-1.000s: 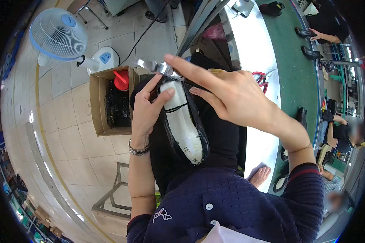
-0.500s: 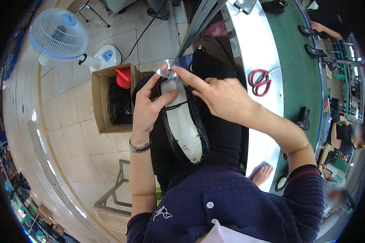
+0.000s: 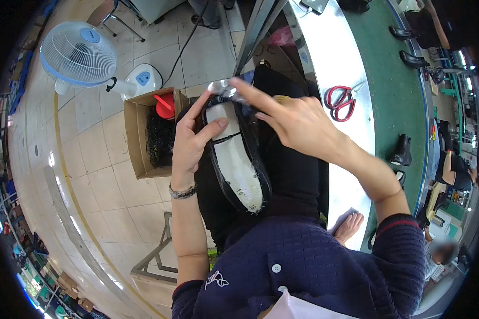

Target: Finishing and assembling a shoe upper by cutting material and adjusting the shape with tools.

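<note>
A black shoe upper [image 3: 264, 181] lies sole side up across my lap, its white inner sole [image 3: 237, 167] facing me. A thin black cord crosses the sole near its far end. My left hand [image 3: 192, 133] grips that far end, thumb pressed on the white sole and fingers around the outer side. A shiny, see-through strip [image 3: 222, 88], like tape or film, sits at the far tip under both index fingertips. Over the tip, my right hand [image 3: 298, 119] stretches its index finger onto the strip, with the thumb apart; its other fingers are partly hidden.
Red-handled scissors [image 3: 339, 102] lie on the metal bench [image 3: 351, 154] at my right, where another person's hand [image 3: 349, 227] rests. On my left stand a cardboard box [image 3: 139, 143] with a red container [image 3: 166, 106] and a white fan [image 3: 79, 53]. Black boots [image 3: 402, 150] stand on green surface farther right.
My right index finger has shifted slightly left and up over the shoe's far tip. The shiny strip there now lies lower and flatter. My left hand keeps its grip.
</note>
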A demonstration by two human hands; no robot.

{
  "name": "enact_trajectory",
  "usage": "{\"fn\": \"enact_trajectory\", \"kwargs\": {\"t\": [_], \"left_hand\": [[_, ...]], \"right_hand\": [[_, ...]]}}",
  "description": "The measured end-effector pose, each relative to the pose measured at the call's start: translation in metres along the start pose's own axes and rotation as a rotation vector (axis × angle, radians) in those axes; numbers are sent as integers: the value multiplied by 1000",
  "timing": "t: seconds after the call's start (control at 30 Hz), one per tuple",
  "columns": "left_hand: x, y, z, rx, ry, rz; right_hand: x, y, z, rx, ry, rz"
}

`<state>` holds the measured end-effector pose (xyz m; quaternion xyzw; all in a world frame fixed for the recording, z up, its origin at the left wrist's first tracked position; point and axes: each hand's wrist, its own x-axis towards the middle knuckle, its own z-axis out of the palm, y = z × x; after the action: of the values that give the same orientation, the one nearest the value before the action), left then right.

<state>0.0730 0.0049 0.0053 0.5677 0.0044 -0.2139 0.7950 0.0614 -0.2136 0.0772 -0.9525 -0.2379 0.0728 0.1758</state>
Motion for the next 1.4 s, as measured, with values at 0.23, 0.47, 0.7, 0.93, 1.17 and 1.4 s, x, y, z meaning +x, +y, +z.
{"fn": "enact_trajectory", "kwargs": {"t": [0.23,0.47,0.7,0.93,1.17,1.4], "left_hand": [[8,4,4,103,-4,69],[21,14,8,285,24,90],[-10,2,6,175,2,168],[-65,-14,-4,22,97,169],[-63,-11,43,550,174,448],[-56,-20,57,960,518,633]], "right_hand": [[-73,54,29,745,366,776],[-64,151,31,1173,842,979],[-44,246,62,675,830,1216],[-94,191,74,63,895,931],[-141,148,81,198,756,1095],[-217,181,100,643,572,1104]]}}
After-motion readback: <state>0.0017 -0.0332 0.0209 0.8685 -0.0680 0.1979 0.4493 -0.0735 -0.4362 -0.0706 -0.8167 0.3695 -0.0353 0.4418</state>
